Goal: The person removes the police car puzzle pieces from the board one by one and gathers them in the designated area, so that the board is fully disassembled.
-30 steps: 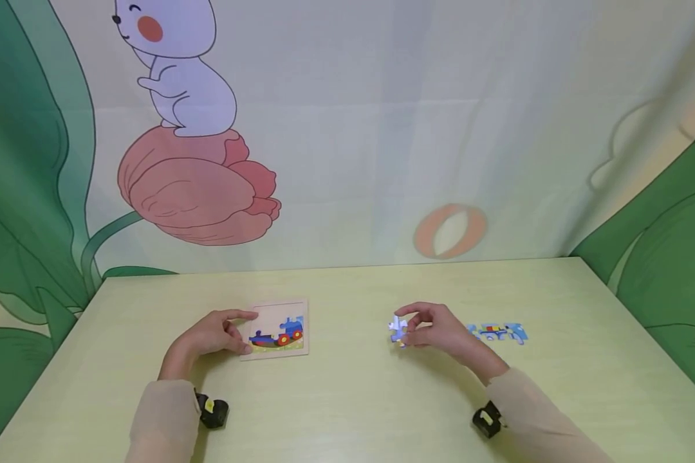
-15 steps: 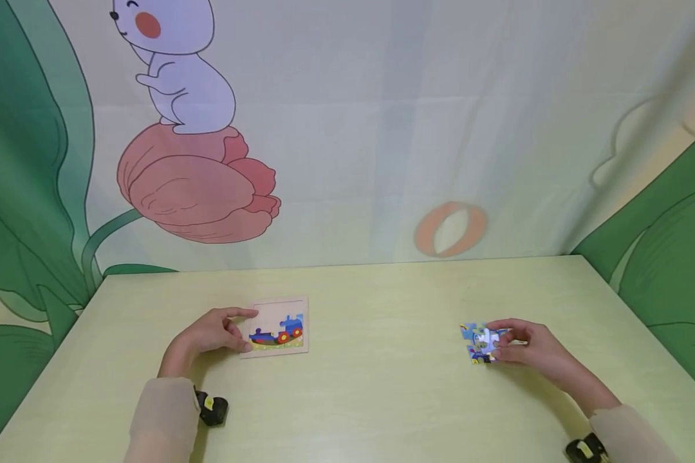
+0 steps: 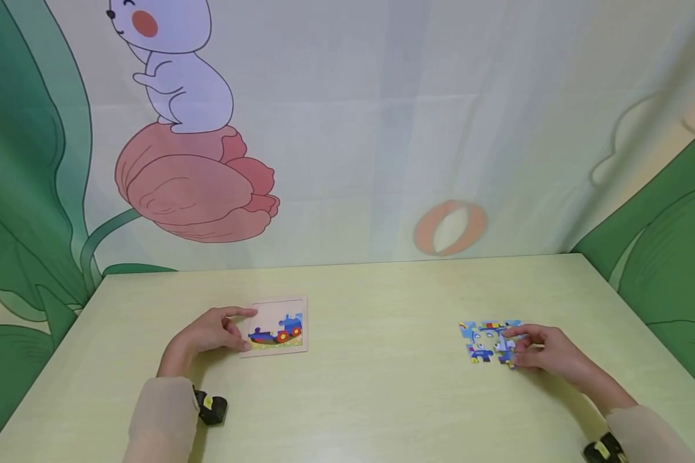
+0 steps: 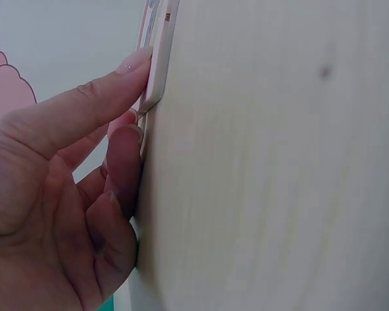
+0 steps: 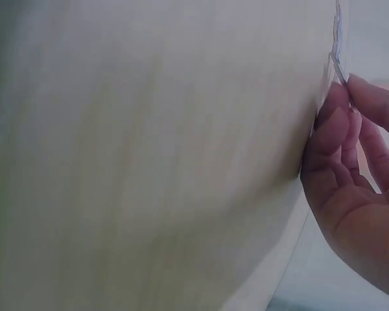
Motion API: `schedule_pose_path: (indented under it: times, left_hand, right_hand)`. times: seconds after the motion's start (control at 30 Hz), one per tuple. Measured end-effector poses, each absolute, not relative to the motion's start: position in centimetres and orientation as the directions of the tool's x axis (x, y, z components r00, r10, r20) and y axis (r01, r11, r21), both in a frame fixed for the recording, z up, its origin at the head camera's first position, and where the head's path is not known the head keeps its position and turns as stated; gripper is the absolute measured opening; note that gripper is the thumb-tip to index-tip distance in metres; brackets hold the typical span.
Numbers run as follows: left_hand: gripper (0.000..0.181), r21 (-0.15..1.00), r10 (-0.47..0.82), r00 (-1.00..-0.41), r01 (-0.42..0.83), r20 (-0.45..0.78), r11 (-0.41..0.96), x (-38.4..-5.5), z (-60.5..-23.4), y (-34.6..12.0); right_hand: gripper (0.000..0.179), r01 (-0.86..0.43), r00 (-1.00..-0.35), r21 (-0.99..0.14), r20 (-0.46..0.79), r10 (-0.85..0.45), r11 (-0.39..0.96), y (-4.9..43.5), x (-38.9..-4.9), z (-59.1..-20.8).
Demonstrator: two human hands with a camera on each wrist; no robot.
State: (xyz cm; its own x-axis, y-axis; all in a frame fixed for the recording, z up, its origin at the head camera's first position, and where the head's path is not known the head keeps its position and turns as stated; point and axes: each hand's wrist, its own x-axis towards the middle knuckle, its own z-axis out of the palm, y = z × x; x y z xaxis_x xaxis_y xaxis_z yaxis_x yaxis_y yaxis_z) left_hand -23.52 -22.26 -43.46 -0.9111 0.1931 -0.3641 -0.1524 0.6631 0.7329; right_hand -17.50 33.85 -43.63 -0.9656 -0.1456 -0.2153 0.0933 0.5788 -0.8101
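Curtain [image 3: 336, 128] backs the table [image 3: 370, 392]; left fingers [image 3: 237, 312] grip frame [image 3: 304, 326], right fingers [image 3: 527, 330] pinch puzzle piece [image 3: 504, 346]

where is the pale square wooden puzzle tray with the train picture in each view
Head: pale square wooden puzzle tray, left of centre, touched by the bare left hand.
Left wrist: top edge, left of centre, partly cut off.
Right wrist: not in it.
Landmark in all three: the pale wood-grain tabletop.

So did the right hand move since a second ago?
Yes, to the right. In the head view, the right hand was below the orange ring; now it is beyond the ring's right side.
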Motion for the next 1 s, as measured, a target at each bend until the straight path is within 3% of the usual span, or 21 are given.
schedule_pose_path:
  times: [1.0]
  left_hand:
    - [0.065, 0.74, 0.194, -0.915, -0.147, -0.353, 0.656, -23.34, -43.41, -22.19]
  right_hand:
    - [0.035, 0.068, -0.973, -0.742, -0.198, -0.121, 0.667, 32.9, -17.85, -43.69]
